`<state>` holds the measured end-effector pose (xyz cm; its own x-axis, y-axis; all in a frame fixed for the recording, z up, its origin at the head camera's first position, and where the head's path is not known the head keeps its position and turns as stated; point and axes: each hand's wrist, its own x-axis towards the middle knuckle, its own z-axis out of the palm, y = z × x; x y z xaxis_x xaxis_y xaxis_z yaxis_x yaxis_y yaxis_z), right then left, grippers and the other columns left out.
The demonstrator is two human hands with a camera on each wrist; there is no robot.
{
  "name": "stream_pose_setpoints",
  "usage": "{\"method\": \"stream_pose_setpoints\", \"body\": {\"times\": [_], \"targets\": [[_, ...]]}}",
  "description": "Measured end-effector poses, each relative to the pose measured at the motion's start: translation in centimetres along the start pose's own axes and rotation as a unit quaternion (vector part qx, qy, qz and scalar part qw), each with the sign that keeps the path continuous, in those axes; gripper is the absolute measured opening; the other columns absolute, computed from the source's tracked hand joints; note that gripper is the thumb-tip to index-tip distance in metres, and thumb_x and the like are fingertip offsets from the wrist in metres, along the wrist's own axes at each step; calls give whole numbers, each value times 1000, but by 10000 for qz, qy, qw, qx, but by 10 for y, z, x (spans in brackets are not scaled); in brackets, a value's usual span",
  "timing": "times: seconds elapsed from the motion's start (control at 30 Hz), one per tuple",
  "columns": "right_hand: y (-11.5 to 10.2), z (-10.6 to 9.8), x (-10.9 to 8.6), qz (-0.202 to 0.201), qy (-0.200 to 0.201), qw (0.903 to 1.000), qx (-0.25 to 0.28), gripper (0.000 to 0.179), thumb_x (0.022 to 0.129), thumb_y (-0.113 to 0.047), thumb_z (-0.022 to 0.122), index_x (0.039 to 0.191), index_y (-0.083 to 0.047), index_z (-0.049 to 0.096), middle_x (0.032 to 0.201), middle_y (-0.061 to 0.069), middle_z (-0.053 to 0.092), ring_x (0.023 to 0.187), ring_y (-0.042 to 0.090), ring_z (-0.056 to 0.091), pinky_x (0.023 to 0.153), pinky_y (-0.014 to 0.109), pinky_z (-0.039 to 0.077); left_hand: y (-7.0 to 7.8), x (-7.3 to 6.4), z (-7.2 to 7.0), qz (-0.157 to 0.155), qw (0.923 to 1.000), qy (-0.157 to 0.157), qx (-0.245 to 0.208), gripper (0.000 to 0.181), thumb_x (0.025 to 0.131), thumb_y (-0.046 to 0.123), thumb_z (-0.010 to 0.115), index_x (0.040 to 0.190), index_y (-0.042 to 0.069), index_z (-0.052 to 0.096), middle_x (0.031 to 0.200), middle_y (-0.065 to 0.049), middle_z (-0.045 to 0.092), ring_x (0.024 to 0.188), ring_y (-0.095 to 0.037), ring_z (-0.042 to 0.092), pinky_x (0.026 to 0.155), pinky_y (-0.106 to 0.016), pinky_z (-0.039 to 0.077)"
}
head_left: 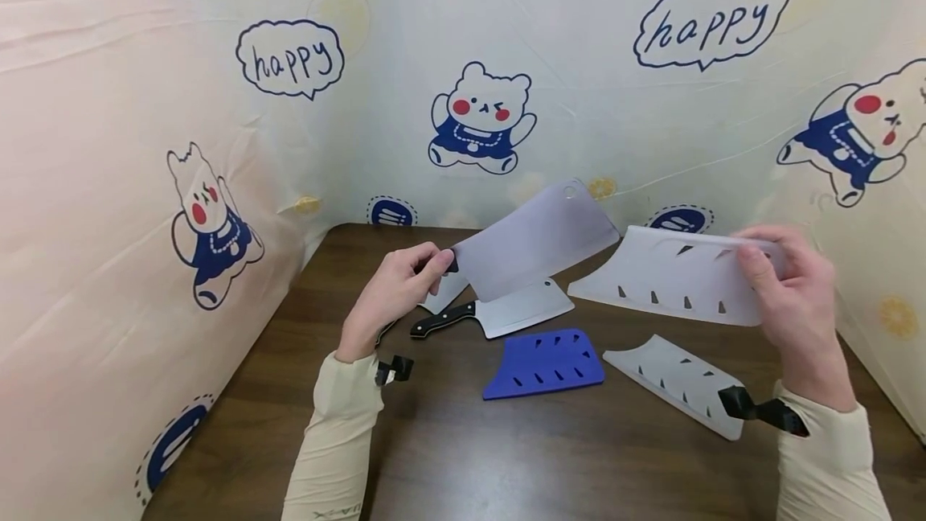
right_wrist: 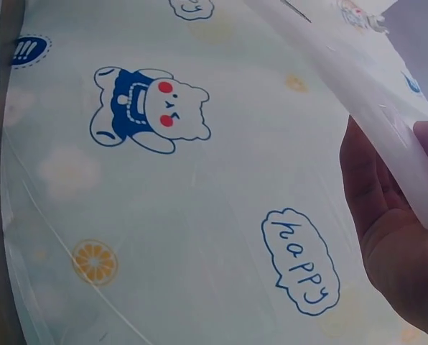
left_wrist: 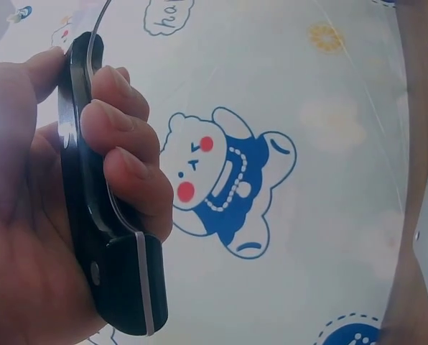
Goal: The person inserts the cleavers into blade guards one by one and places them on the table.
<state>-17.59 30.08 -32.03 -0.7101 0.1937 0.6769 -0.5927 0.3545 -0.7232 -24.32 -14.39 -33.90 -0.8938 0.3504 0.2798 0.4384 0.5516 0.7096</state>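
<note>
In the head view my left hand (head_left: pixel 396 289) grips a large cleaver (head_left: pixel 538 235) by its black handle, the broad blade raised and pointing right. The left wrist view shows the fingers curled round that handle (left_wrist: pixel 106 194). My right hand (head_left: pixel 799 308) holds a large white slotted blade guard (head_left: pixel 680 276) between thumb and fingers at its right end. The guard's left end is close to the blade's tip; whether they touch I cannot tell. The right wrist view shows the guard's smooth edge (right_wrist: pixel 393 147) in the hand.
Below the raised blade a smaller cleaver (head_left: pixel 517 309) lies on the brown table (head_left: pixel 550 457), partly over another blade (head_left: pixel 444 293). A blue blade guard (head_left: pixel 546 364) and a smaller white guard (head_left: pixel 680 384) lie nearer me. Printed cloth (head_left: pixel 579 127) hangs round the table.
</note>
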Motion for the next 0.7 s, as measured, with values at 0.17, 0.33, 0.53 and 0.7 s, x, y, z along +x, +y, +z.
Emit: {"method": "stream_pose_setpoints", "body": {"times": [0.17,0.33,0.53,0.7], "targets": [[1,8,-3,18,-226,9991,368,18,93,6,56,107,15,60,99,-4,69,77,4,68,62,13,52,-2,1,3,-29,10000,-44,-32,39,99,52,49,79,19,59,67,-6,58,59,-21,49,56,-31,39],[3,11,-3,-58,-262,9972,700,17,93,6,56,107,15,61,98,0,69,76,5,68,61,14,52,-3,1,2,-7,10000,15,-66,39,99,52,49,79,20,59,67,-5,58,58,-21,49,55,-31,38],[2,14,-2,-167,-208,9967,768,17,93,6,55,106,17,60,97,-1,69,76,5,68,61,13,52,-4,0,1,-73,9999,-40,-136,39,99,52,49,81,19,60,66,-2,57,58,-21,49,54,-30,39],[-2,15,-2,-77,-106,9968,783,18,94,4,56,107,16,60,100,1,70,79,6,69,62,14,53,-2,1,1,-149,9997,21,-192,37,97,55,51,83,22,63,64,-4,59,55,-22,52,52,-31,43]]}}
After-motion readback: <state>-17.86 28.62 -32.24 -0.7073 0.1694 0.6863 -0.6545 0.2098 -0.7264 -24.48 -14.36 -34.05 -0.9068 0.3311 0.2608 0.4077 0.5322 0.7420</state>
